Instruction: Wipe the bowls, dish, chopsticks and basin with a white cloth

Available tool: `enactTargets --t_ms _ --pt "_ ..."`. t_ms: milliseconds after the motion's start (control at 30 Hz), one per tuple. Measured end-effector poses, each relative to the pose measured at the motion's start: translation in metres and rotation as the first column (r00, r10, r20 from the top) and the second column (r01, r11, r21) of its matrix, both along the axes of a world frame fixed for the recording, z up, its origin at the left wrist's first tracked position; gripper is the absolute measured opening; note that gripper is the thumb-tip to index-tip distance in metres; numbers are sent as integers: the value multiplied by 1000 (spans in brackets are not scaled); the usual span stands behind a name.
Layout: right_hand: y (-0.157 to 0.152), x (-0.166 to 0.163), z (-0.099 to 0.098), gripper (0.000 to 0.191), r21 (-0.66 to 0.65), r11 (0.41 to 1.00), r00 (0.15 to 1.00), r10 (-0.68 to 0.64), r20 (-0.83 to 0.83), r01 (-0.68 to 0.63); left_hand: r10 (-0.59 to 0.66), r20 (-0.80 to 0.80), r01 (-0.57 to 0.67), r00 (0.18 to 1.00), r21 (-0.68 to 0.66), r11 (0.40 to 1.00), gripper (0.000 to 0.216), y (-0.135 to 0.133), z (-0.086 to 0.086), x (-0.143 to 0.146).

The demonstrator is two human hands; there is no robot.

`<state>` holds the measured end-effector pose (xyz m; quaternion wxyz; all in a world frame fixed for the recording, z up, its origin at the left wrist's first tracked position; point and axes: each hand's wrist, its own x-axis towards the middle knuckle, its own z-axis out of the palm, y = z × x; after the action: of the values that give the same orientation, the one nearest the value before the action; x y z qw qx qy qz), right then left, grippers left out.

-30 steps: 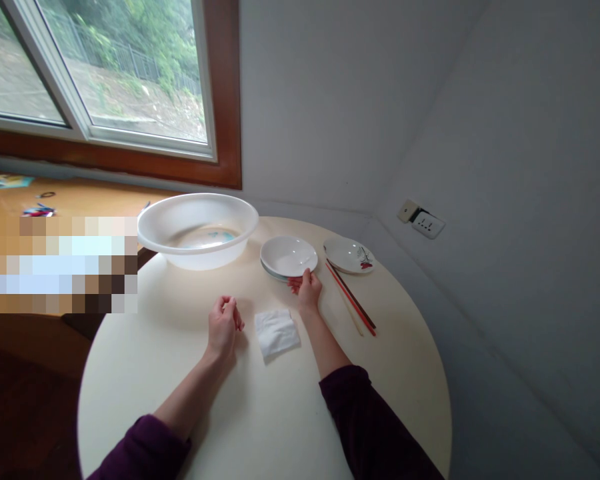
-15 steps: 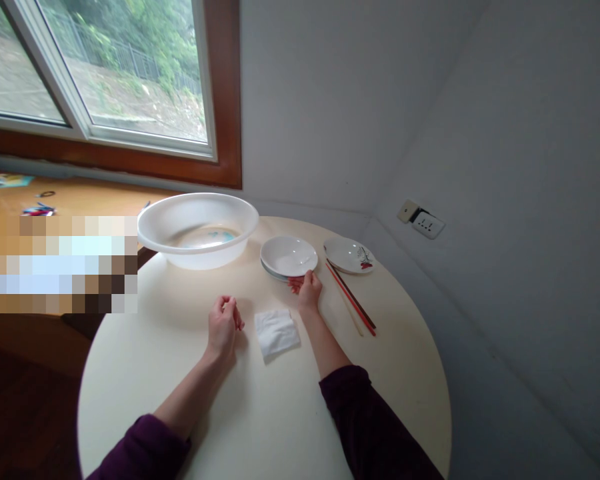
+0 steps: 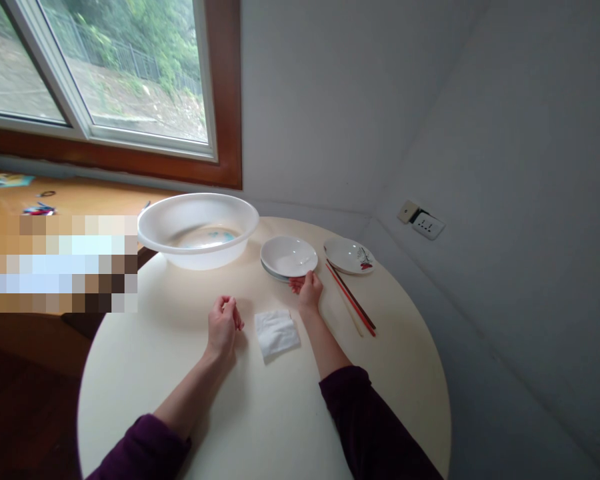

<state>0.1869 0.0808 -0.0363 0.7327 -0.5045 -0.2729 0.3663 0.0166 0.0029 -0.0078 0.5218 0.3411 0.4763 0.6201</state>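
My left hand (image 3: 223, 327) rests on its side on the table, fingers loosely curled in with nothing seen in them. Just right of it lies a folded white tissue (image 3: 277, 333). Beyond the tissue, my right hand (image 3: 309, 292) lies at the front edge of a white bowl (image 3: 289, 256), its fingers half spread and holding nothing. Whether they touch the rim I cannot tell. Under that bowl another pale rim shows. Right of my right hand lie several chopsticks (image 3: 351, 299), red, dark brown and pale, their far tips near a white plate (image 3: 349, 256) with a floral print.
A large translucent basin (image 3: 199, 256) stands at the back left of the round cream table (image 3: 270, 427). Left of it is a wooden desk (image 3: 90, 193) with pens (image 3: 40, 209), under a window. A wall socket (image 3: 428, 225) is at the right.
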Motion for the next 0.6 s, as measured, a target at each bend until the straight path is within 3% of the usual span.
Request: enactTargets --t_ms 600 --pt "-2 1 2 33 25 1000 1000 -18 -21 18 5 -3 -5 1000 -6 1000 18 1 -1 -1"
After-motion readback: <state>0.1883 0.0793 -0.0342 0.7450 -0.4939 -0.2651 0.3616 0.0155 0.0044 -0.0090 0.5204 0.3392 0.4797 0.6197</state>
